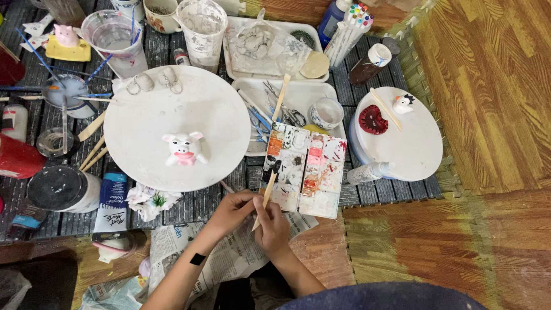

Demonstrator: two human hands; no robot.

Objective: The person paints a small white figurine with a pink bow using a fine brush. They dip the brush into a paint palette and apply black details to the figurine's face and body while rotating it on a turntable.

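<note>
Both hands meet at the near edge of the counter (189, 206), over a sheet of newspaper (229, 252). The left hand (232, 211) and the right hand (272, 227) each have their fingers pressed together, pinching the same thin wooden stick (265, 198). The stick slants up and away, its far end lying over the paint palette (304, 166) just beyond the hands. To the left of the palette sits a large round white board (143, 109), and on it stands a small white pig figurine (184, 148) with a pink snout. A second round white board (413, 143) lies well to the right, carrying a red piece (373, 119) and a small white figure (403, 103). A paint tube (110, 204) lies near the left hand.
</note>
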